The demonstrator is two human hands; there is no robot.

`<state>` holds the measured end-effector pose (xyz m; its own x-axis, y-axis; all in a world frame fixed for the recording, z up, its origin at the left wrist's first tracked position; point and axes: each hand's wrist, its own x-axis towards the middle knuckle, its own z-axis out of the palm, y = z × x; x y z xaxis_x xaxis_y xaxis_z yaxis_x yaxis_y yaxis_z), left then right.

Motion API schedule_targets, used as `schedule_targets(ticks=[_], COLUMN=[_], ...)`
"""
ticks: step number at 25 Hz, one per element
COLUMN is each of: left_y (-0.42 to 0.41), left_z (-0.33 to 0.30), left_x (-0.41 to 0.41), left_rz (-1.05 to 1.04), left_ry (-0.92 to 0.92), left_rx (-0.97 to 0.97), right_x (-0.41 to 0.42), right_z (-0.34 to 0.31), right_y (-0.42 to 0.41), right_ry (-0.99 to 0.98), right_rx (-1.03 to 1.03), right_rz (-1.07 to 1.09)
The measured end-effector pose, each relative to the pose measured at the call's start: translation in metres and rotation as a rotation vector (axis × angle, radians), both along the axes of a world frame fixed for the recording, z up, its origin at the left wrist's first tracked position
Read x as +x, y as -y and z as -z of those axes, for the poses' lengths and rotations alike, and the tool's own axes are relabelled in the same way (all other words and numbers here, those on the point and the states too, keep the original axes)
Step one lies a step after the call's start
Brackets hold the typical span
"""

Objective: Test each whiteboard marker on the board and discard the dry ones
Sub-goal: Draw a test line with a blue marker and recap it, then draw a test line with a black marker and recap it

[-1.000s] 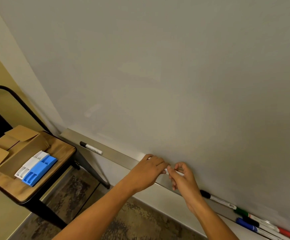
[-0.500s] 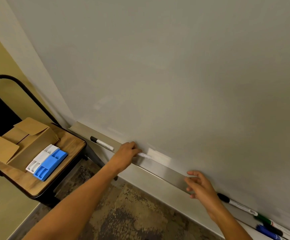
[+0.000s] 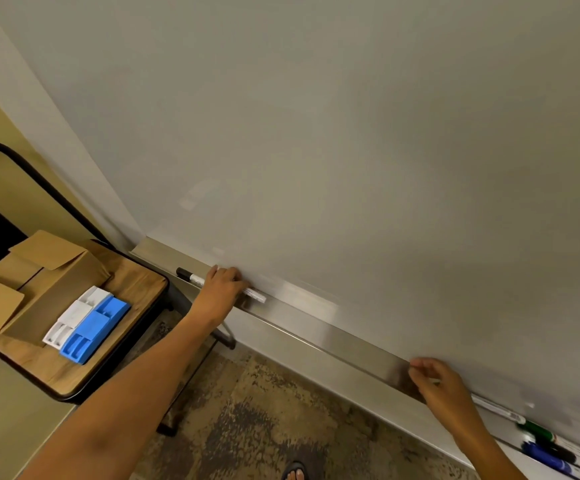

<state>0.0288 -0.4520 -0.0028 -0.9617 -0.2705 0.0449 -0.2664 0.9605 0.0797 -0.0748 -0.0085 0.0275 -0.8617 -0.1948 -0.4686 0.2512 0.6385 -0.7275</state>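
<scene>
The whiteboard (image 3: 350,133) fills the view, and its metal tray (image 3: 333,336) runs along the bottom edge. My left hand (image 3: 224,284) grips a white marker (image 3: 255,294) low on the tray, its barrel sticking out to the right. Just left of that hand a black-capped marker (image 3: 188,274) lies in the tray. My right hand (image 3: 437,379) hovers over the tray farther right, fingers loosely curled and holding nothing. Beyond it lie a white-barrelled marker (image 3: 496,408), a green marker (image 3: 538,432) and a blue marker (image 3: 548,457).
A black-framed chair with a wooden seat (image 3: 132,289) stands at the left, close under the tray's end. On it sit an open cardboard box (image 3: 39,271) and a blue and white plastic piece (image 3: 87,323). Patterned carpet (image 3: 264,410) lies below, with a sandalled foot (image 3: 295,474).
My hands have parted. The left one carried the white marker leftward along the tray to beside the black-capped marker, and the right one moved right toward the other markers.
</scene>
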Motion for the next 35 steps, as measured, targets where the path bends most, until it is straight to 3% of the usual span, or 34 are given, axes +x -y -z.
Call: schedule_targets(ticks=[6, 13, 20, 30, 35], left_y=[0.014, 0.014, -0.053, -0.19, -0.246], left_z=[0.004, 0.015, 0.025, 0.03, 0.019], left_x=[0.007, 0.01, 0.002, -0.012, -0.012], left_rz=[-0.076, -0.137, -0.15, 0.095, 0.241], left_ry=[-0.069, -0.11, -0.251, -0.328, -0.234], left_rx=[0.026, 0.111, 0.241, 0.427, 0.507], right_x=[-0.003, -0.003, 0.002, 0.007, 0.014], right_z=[0.005, 0.018, 0.041, 0.032, 0.024], right_y=[-0.022, -0.052, -0.081, -0.081, -0.083], right_ry=[-0.112, -0.345, -0.51, -0.569, -0.662], right_rx=[0.123, 0.439, 0.632, 0.756, 0.743], right_rz=[-0.001, -0.04, -0.171, -0.176, -0.269])
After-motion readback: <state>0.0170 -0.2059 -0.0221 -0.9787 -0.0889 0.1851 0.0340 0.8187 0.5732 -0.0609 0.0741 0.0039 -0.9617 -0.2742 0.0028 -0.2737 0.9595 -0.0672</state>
